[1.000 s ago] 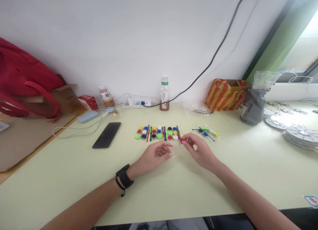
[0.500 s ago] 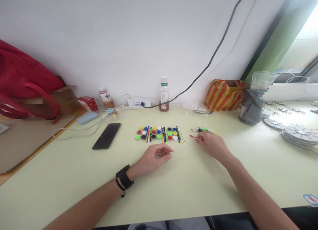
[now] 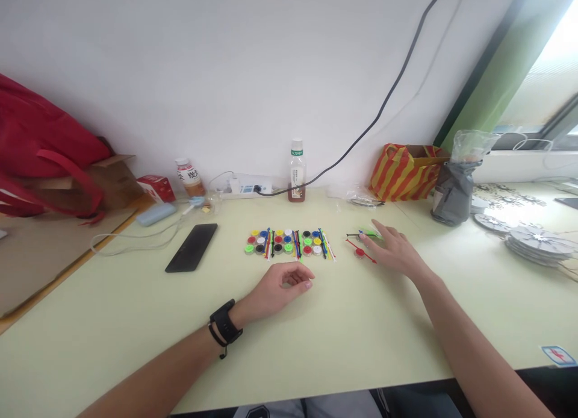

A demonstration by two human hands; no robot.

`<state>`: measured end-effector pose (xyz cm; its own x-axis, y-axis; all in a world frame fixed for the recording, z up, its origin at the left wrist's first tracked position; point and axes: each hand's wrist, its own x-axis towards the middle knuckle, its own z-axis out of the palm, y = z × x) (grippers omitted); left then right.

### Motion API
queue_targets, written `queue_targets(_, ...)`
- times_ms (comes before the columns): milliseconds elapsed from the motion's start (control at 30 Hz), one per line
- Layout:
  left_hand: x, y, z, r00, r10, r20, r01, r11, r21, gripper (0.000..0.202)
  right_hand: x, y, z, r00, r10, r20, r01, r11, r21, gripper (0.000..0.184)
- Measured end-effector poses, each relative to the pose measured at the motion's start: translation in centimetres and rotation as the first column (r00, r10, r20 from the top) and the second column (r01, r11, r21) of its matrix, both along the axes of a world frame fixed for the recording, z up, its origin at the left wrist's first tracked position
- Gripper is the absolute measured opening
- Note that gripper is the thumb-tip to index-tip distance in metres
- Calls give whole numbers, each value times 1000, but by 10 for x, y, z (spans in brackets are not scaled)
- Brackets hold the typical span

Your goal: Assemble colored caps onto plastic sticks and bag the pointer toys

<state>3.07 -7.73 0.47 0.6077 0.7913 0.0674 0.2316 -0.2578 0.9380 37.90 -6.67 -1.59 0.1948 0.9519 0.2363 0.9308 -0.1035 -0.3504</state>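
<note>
Several small coloured caps and thin coloured sticks (image 3: pixel 289 243) lie in neat rows on the pale yellow table (image 3: pixel 316 333). To their right sits a smaller pile of sticks and caps (image 3: pixel 366 235), with a red stick and red cap (image 3: pixel 360 251) in front of it. My right hand (image 3: pixel 392 252) lies open and flat over that pile, fingers stretched out, just right of the red stick. My left hand (image 3: pixel 282 288) rests on the table below the rows, fingers loosely curled with nothing seen in them. A black watch is on that wrist.
A black phone (image 3: pixel 191 255) lies left of the rows. Along the wall stand a bottle (image 3: pixel 296 171), a small jar (image 3: pixel 186 177), a power strip (image 3: pixel 246 188), a striped bag (image 3: pixel 406 171) and a grey bag (image 3: pixel 454 189). A red bag (image 3: pixel 40 159) sits far left, with grey discs (image 3: pixel 535 243) far right.
My right hand carried the red stick from the rows to the right, laid it by the small pile and opened flat. My left hand stayed put.
</note>
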Motion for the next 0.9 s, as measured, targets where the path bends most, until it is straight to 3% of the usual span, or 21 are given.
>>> queue_targets(133,0,0,1,1000,-6,-18,6,1000,-5,25,-5,4,-2,992,128,4,-128,991,-45,73)
queue_targets(367,-1,-1,0,1000,-10,-17,10,1000,-9,25,1,15,-16,930,361,-70,-357,932,56,46)
queue_targets(533,-1,-1,0,1000,-7,-6,7,1000,-16,23,5,11,-15,909,404,-107,-398,914,75,40)
queue_targets(700,-1,-1,-1,1000,-9,-9,9,1000,-13,24,10,-10,-10,893,442,-88,-440,897,36,40)
queue_targets(900,0,0,0,1000,-5,-18,5,1000,4,23,6,-30,-1,896,442,-38,-443,896,-24,59)
